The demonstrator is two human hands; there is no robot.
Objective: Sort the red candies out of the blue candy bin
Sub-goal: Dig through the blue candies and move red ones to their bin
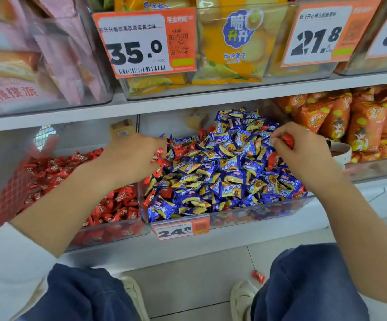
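A clear bin [234, 215] on the lower shelf is heaped with blue-and-yellow wrapped candies [229, 172]; a few red candies [178, 150] lie mixed in along its left and back. My left hand [132, 156] hovers at the bin's left edge and grips red candies [159, 157] in its curled fingers. My right hand [303, 149] is over the right side of the heap and pinches one red candy [288, 140]. To the left stands a second clear bin [109, 232] filled with red candies [116, 202].
Orange snack bags [361, 121] fill the bin at right. The shelf above carries yellow crisp bags [232, 42], pink boxes [25, 72] and price tags. One red candy [258, 276] lies on the floor between my knees and shoes.
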